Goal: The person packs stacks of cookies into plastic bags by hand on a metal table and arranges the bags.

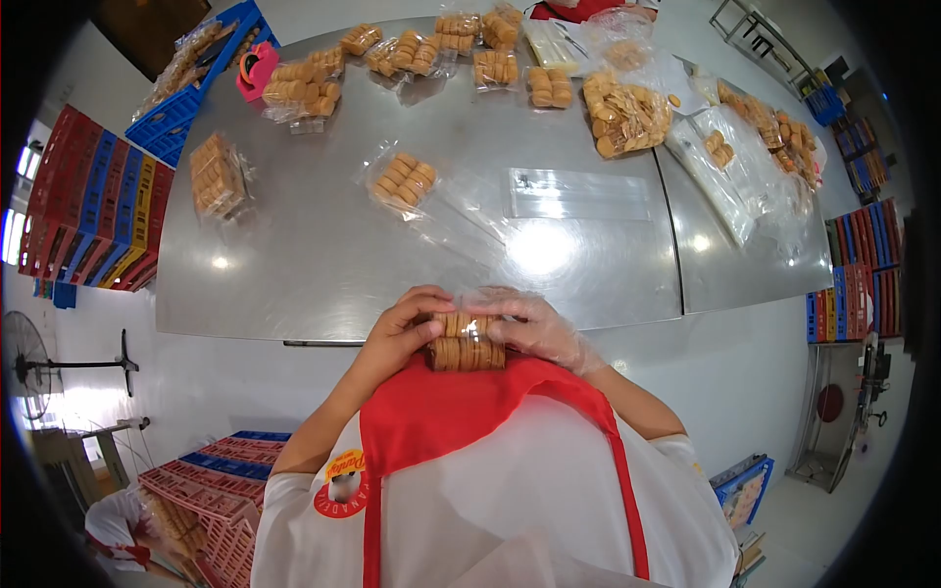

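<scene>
Close to my red apron, a clear bag of round biscuits (468,354) is held between both hands, its biscuits lined up in rows. My bare left hand (412,321) wraps round the bag's left side. On its right side, my right hand (529,323), in a clear plastic glove, grips the top and edge. Farther up the steel table (323,245) lies an open-ended bag of biscuits (403,180), its loose plastic stretching toward me. To the right of it are flat clear bags (578,194). Another packed bag (218,176) lies at the left.
Several filled biscuit bags (412,52) line the table's far side, near a pink tape dispenser (257,71). A large bag of loose biscuits (627,116) and plastic sheets (720,176) lie at right. Stacked crates (98,201) stand left; another person (123,524) is at lower left.
</scene>
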Tool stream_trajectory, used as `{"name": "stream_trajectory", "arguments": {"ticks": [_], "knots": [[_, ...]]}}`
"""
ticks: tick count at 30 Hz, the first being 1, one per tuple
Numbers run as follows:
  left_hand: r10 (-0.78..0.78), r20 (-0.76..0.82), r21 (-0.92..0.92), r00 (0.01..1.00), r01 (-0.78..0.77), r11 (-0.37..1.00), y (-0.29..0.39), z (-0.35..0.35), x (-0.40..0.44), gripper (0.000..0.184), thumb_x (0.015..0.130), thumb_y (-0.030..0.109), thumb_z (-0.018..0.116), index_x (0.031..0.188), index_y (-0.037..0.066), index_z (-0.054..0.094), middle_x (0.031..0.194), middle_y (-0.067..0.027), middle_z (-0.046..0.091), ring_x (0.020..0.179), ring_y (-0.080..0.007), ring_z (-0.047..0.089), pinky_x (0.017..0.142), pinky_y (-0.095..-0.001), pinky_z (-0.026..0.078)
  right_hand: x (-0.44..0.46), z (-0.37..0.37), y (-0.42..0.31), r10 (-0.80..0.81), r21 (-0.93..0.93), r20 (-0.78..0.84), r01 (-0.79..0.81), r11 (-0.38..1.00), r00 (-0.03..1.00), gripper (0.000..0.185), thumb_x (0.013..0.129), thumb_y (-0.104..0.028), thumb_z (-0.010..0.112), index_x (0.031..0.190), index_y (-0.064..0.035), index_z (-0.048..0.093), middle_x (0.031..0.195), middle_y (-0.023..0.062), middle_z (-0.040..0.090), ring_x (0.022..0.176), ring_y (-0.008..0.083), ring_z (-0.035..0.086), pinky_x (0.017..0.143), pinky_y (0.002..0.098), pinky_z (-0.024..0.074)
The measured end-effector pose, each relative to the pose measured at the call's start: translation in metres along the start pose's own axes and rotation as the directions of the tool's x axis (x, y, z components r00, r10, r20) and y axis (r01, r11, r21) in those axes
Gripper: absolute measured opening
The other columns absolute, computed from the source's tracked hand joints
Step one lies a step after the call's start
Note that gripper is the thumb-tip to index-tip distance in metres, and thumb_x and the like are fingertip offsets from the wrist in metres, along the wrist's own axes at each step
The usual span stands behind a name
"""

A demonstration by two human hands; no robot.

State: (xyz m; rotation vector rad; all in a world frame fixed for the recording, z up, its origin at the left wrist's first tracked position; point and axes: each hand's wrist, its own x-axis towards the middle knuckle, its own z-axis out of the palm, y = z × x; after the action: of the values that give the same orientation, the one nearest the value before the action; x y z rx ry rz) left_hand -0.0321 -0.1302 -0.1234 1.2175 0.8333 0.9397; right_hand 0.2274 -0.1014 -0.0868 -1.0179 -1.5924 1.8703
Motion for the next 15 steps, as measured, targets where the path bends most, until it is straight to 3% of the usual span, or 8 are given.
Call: {"name": "stream_trajectory", "arguments": {"ticks": [1, 3, 6, 9, 12, 15], "knots": [[-0.019, -0.012, -0.026, 1.000, 0.019, 0.999, -0.003, 0.000, 0.002, 0.024, 0.095, 0.003, 0.061, 0.119, 0.004, 0.066, 0.133, -0.0079, 0.051, 0.123, -0.0191, 0.051, 0.104, -0.0336, 0.043, 0.001, 0.001, -0.012, -0.021, -0.276, 0.057, 0.036, 0.961, 0.998, 0.054, 0.089, -0.026, 0.069, 0.137, -0.0032, 0.057, 0.137, 0.0200, 0.057, 0.127, 0.0354, 0.055, 0.110, 0.0375, 0.0426], [-0.052, -0.034, -0.060, 0.998, 0.050, 0.997, -0.007, 0.001, 0.006, 0.022, 0.095, 0.003, 0.061, 0.117, 0.003, 0.066, 0.132, -0.0078, 0.052, 0.122, -0.0191, 0.052, 0.103, -0.0332, 0.043, 0.011, 0.008, -0.040, -0.013, -0.733, 0.170, 0.135, 0.667, 0.985, 0.076, 0.087, -0.032, 0.073, 0.149, 0.0001, 0.041, 0.131, 0.0248, 0.059, 0.123, 0.0424, 0.057, 0.109, 0.0414, 0.0428], [-0.088, -0.043, -0.052, 0.995, 0.086, 0.995, -0.012, 0.008, 0.017, 0.020, 0.095, 0.004, 0.060, 0.114, 0.002, 0.066, 0.127, -0.0078, 0.054, 0.118, -0.0189, 0.054, 0.101, -0.0318, 0.043, 0.012, 0.023, -0.052, 0.136, -0.837, 0.125, 0.031, 0.546, 0.983, 0.107, 0.080, -0.041, 0.078, 0.157, 0.0002, 0.016, 0.127, 0.0289, 0.058, 0.118, 0.0456, 0.057, 0.105, 0.0432, 0.0451], [-0.143, -0.045, 0.034, 0.989, 0.144, 0.989, -0.009, 0.016, 0.032, 0.019, 0.096, 0.008, 0.061, 0.114, 0.001, 0.066, 0.122, -0.0079, 0.056, 0.114, -0.0191, 0.055, 0.098, -0.0306, 0.044, 0.019, 0.031, -0.062, 0.229, -0.817, 0.080, -0.068, 0.573, 0.970, 0.114, 0.079, -0.040, 0.078, 0.158, 0.0006, 0.006, 0.130, 0.0297, 0.056, 0.119, 0.0452, 0.057, 0.104, 0.0446, 0.0465], [-0.168, -0.080, 0.187, 0.983, 0.180, 0.966, 0.001, 0.028, 0.044, 0.022, 0.097, 0.012, 0.061, 0.114, 0.000, 0.067, 0.120, -0.0089, 0.057, 0.112, -0.0202, 0.056, 0.097, -0.0304, 0.045, 0.015, 0.024, -0.042, 0.120, -0.711, 0.001, -0.084, 0.698, 0.993, 0.112, 0.078, -0.038, 0.079, 0.157, 0.0017, 0.010, 0.128, 0.0297, 0.057, 0.118, 0.0437, 0.058, 0.103, 0.0455, 0.0469], [-0.083, -0.066, 0.441, 0.994, 0.103, 0.892, 0.004, 0.040, 0.056, 0.024, 0.096, 0.012, 0.062, 0.116, 0.001, 0.067, 0.122, -0.0117, 0.057, 0.111, -0.0229, 0.057, 0.097, -0.0312, 0.045, -0.001, 0.009, -0.038, 0.137, -0.437, -0.058, -0.148, 0.887, 0.989, 0.103, 0.079, -0.030, 0.077, 0.157, 0.0021, 0.017, 0.131, 0.0260, 0.056, 0.115, 0.0389, 0.061, 0.100, 0.0405, 0.0489]]}}
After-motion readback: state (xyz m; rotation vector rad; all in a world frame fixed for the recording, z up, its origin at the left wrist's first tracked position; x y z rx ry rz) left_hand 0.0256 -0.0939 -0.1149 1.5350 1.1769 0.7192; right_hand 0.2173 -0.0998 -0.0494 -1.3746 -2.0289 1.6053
